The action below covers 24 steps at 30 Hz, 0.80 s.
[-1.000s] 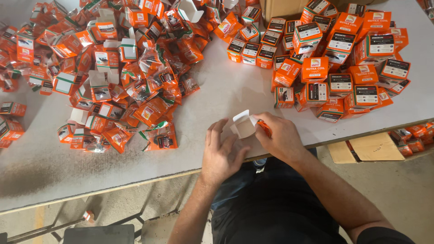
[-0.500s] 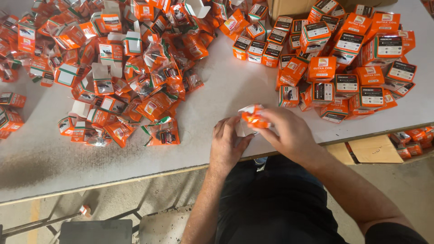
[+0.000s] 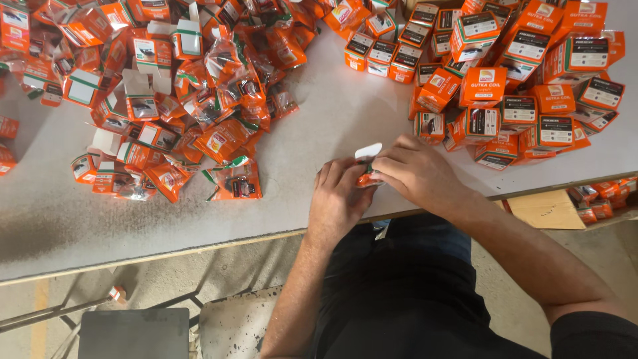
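A small orange carton (image 3: pixel 367 174) with a white end flap standing up sits between my two hands at the near edge of the grey table (image 3: pixel 319 113). My left hand (image 3: pixel 339 199) grips it from the left and below. My right hand (image 3: pixel 415 171) covers its right side, fingers pinched on the top by the flap. Most of the carton is hidden under my fingers.
A loose heap of orange packets in clear bags and open cartons (image 3: pixel 166 100) fills the table's left. Several closed orange boxes (image 3: pixel 512 80) are stacked at the right. More boxes (image 3: pixel 601 196) and a cardboard sheet (image 3: pixel 541 209) lie below the table's right edge.
The carton's white flap was open a second ago, looked folded down half a second ago, and now stands up again. My hands stay together at the table edge.
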{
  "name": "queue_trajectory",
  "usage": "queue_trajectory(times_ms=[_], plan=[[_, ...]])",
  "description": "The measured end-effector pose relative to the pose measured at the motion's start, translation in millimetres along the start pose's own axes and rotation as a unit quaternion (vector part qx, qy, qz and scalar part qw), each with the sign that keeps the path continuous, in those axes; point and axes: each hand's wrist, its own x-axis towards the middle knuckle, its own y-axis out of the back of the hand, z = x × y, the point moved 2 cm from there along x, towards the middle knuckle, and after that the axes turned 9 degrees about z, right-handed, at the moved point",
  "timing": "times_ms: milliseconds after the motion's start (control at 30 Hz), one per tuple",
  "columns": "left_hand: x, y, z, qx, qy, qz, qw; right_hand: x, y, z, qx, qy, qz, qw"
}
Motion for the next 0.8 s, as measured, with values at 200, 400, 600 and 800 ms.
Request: queue_trajectory(times_ms=[200, 400, 600, 800], plan=[[-10, 0, 1, -0.020, 0.061, 0.049, 0.997, -11, 2, -11, -0.125, 0.095, 0.058, 0.986], [-11, 4, 2, -0.061, -0.019, 0.043, 0.997, -9, 4, -11, -0.081, 0.069, 0.051, 0.993], [-6, 4, 18, 0.065, -0.112, 0.020, 0.991, -21, -2, -3, 0.058, -0.061, 0.076, 0.994], [-4, 4, 16, 0.033, -0.087, 0.015, 0.996, -35, -12, -4, 0.115, -0.071, 0.099, 0.986]])
